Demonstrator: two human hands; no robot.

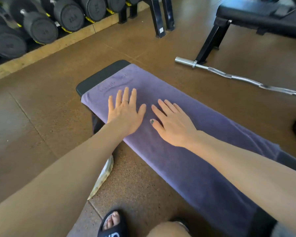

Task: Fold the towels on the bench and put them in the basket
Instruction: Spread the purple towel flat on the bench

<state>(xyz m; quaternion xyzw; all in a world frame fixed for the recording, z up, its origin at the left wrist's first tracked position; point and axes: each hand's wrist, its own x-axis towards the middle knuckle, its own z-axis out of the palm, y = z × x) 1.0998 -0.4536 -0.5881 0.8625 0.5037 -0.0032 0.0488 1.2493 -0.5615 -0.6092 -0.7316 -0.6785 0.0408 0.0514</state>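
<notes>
Bench [99,77]: black pad, purple towel [186,168] spread along it.
L hand [126,113], R hand [173,127]: flat on towel, fingers released.
Floor [41,125]: brown; dumbbells [41,23] far left.

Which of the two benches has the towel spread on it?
The near bench, under both hands. The purple towel covers most of its black pad; the other bench, at the upper right beyond the curl bar, is bare.

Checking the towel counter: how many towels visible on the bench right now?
1. A purple towel lies spread along the black bench, with the left hand and right hand flat on it. Others may lie outside the frame; no basket is in view.
</notes>
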